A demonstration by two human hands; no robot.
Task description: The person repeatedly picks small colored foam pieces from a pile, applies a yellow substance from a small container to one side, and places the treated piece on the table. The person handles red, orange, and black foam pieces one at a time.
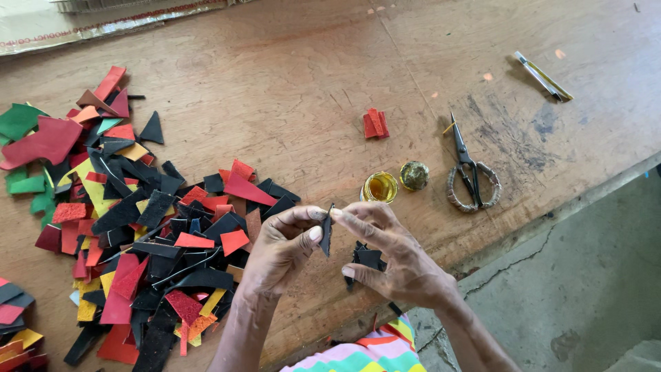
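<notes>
A small black scrap [326, 231] was pinched upright between the fingertips of the left hand [281, 249] and the right hand [392, 253], both closed narrowly on its edges above the wooden table [289, 83]. More black pieces [366, 259] were apparently tucked under the right hand's lower fingers, though partly hidden. Left of the grip lay a heap of coloured offcuts [138, 220]; just beyond it stood a glue jar [379, 187] and its lid [414, 175], with scissors [471, 172] further right.

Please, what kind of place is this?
Probably a small craft workshop. A worn wooden worktable holds a pile of cut scraps in black, red, yellow and green, scissors and an open small jar of yellowish liquid, perhaps glue.
</notes>
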